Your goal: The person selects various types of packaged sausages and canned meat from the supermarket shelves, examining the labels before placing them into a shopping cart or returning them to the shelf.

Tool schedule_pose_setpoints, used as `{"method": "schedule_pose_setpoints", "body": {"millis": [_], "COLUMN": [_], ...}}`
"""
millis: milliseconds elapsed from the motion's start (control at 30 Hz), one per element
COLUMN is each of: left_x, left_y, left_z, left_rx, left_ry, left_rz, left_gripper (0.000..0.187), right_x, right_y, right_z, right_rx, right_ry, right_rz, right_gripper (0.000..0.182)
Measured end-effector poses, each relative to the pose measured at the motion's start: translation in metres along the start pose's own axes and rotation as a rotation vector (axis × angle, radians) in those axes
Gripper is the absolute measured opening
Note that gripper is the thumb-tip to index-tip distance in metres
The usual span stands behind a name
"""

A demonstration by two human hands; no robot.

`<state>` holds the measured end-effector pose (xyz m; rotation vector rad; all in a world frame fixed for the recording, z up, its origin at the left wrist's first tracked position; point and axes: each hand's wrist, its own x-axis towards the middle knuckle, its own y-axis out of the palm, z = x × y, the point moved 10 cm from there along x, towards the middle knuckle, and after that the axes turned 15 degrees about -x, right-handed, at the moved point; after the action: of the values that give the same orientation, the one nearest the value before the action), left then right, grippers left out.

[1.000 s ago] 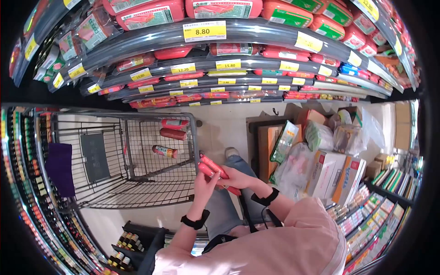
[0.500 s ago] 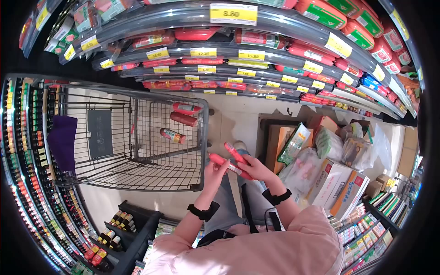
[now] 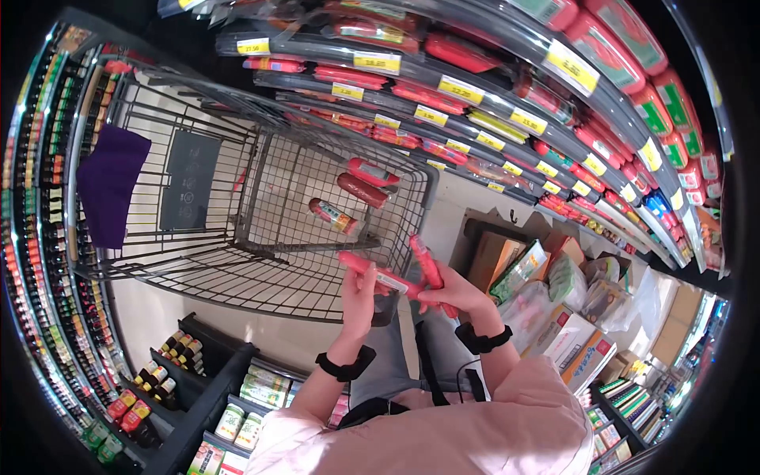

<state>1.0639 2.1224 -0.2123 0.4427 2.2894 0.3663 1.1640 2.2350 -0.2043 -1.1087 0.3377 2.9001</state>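
Two red-wrapped sausages are in my hands, over the near end of the shopping cart (image 3: 285, 310). My left hand (image 3: 360, 297) is closed round one long red sausage (image 3: 388, 279), which lies slantwise and reaches across to the other hand. The fingers of my right hand (image 3: 453, 291) grip a second red sausage (image 3: 426, 260), pointing up and away, and also touch the end of the first. Inside the cart lie a bright red pack (image 3: 373, 172), a darker red sausage (image 3: 363, 190) and a sausage with a patterned label (image 3: 332, 216).
Shelves (image 3: 380, 63) of packaged sausages with yellow price tags curve along the far side. Cardboard boxes (image 3: 566, 340) and plastic bags (image 3: 526, 309) stand on the right. A purple cloth (image 3: 115, 186) hangs on the cart's left end. Bottle shelves (image 3: 39, 237) line the far left; a dark rack (image 3: 214, 388) stands below.
The view has turned, so the cart and its contents appear farther right and tilted, and the shelves slope down to the right. Both hands still hold the sausages, now slightly more spread apart.
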Motion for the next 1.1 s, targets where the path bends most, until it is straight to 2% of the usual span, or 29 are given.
{"method": "schedule_pose_setpoints", "body": {"millis": [133, 167, 200, 233, 267, 333, 400, 467, 533, 633, 700, 833, 933, 1100], "left_x": [0.007, 0.013, 0.017, 0.018, 0.019, 0.02, 0.022, 0.024, 0.026, 0.031, 0.031, 0.031, 0.03, 0.029], "left_y": [-0.029, -0.04, -0.052, -0.063, -0.07, -0.089, -0.108, -0.128, -0.137, -0.148, -0.149, -0.145, -0.139, -0.12], "left_z": [-0.035, -0.039, -0.05, -0.062, -0.066, -0.073, -0.075, -0.079, -0.082, -0.086, -0.086, -0.08, -0.072, -0.057], "left_rx": [-0.044, -0.055, -0.029, -0.005, -0.019, -0.169, -0.2, -0.198, -0.199, -0.197, -0.205, -0.228, -0.273, -0.336], "left_ry": [0.018, 0.011, 0.091, 0.167, 0.159, 0.126, 0.075, 0.06, 0.053, 0.053, 0.053, 0.057, 0.064, 0.034], "left_rz": [-0.061, -0.069, -0.078, -0.088, -0.093, -0.156, -0.166, -0.236, -0.226, -0.224, -0.237, -0.261, -0.312, -0.377], "left_gripper": [0.02, 0.02, 0.019, 0.019, 0.019, 0.019, 0.02, 0.022, 0.021, 0.021, 0.021, 0.021, 0.017, 0.018], "right_x": [0.036, 0.049, 0.059, 0.065, 0.073, 0.083, 0.093, 0.107, 0.115, 0.123, 0.127, 0.142, 0.154, 0.168], "right_y": [0.022, 0.02, 0.019, 0.018, 0.023, 0.03, 0.039, 0.05, 0.048, 0.052, 0.046, 0.039, 0.023, 0.007], "right_z": [0.027, 0.024, 0.021, 0.028, 0.039, 0.057, 0.073, 0.1, 0.105, 0.12, 0.123, 0.126, 0.137, 0.153], "right_rx": [-0.152, -0.103, -0.051, 0.012, 0.002, 0.134, 0.129, 0.282, 0.324, 0.294, 0.268, 0.259, 0.181, -0.224], "right_ry": [-0.035, -0.004, 0.029, -0.037, -0.023, 0.11, 0.105, -0.064, -0.056, -0.141, -0.1, -0.102, -0.129, -0.067], "right_rz": [0.098, 0.031, -0.039, -0.116, -0.117, -0.109, -0.067, 0.031, 0.025, 0.113, 0.011, 0.042, -0.013, -0.053], "right_gripper": [0.025, 0.024, 0.023, 0.022, 0.022, 0.03, 0.035, 0.036, 0.039, 0.041, 0.041, 0.051, 0.06, 0.068]}}
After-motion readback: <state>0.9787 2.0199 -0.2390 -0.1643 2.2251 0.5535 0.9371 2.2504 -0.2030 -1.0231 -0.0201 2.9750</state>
